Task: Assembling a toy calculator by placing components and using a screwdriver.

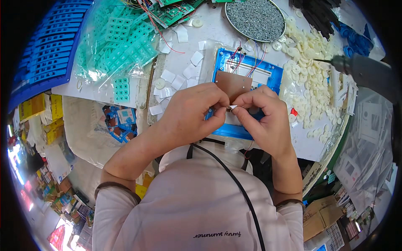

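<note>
Head view: fingers [248, 119] pinch a white scrap [233, 107] above rectangular blue casing [229, 131].

Brown cardboard box [321, 215], yellow cartons [33, 109] perhaps

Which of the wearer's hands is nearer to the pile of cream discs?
Right. The right hand is just left of the cream discs; the left hand is farther left, beyond it.

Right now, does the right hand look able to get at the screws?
Probably, though not freely: the right hand seems to pinch a white piece close to the left hand's fingertips. The screws lie uncovered beyond the blue case.
</note>
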Demonstrator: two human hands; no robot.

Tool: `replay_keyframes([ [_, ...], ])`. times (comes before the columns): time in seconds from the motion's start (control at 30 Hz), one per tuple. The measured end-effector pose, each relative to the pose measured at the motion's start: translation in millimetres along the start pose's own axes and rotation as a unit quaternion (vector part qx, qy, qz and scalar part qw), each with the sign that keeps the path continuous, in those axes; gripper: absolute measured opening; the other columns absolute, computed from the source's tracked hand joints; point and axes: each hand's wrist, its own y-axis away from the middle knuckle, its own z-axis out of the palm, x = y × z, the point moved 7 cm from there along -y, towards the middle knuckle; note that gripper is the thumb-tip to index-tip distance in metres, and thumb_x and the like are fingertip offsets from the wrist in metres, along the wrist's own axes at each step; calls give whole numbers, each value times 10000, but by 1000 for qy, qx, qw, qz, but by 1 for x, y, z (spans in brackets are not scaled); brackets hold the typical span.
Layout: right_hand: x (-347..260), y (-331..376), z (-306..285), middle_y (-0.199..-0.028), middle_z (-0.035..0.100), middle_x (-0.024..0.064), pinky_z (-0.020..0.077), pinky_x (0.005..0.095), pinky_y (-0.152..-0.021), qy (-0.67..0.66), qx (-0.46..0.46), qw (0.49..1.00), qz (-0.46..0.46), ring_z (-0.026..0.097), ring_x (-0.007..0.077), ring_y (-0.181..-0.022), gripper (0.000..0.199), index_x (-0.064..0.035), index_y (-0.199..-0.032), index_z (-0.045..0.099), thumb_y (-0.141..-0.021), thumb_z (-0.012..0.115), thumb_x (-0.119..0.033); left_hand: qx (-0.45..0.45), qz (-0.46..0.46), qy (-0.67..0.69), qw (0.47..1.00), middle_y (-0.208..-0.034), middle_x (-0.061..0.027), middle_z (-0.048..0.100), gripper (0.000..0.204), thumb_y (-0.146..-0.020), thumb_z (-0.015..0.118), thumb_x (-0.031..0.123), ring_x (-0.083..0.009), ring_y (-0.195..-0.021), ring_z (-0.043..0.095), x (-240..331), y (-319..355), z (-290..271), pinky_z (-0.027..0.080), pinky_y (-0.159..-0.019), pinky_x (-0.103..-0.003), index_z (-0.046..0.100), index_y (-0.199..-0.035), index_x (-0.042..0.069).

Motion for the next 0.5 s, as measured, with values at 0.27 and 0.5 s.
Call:
replay_keyframes([
  [0.27,-2,0,0,-726,624,55,422,364,-694,21,0,1000,-2,580,223,-711,68,-76,-862,726,-811,769,-86,9,13,-7,1000,-803,-41,612,132,-820,703,4,-147,-607,545,1,0,1,414,-531,-292,644,-926,55],
  [0.5,-3,0,0,-727,622,56,423,366,-690,30,0,999,-11,578,223,-705,77,-80,-865,728,-803,774,-86,2,5,-23,1000,-828,-78,628,120,-821,683,27,-252,-703,665,0,-1,3,511,-592,-351,629,-923,61],
])
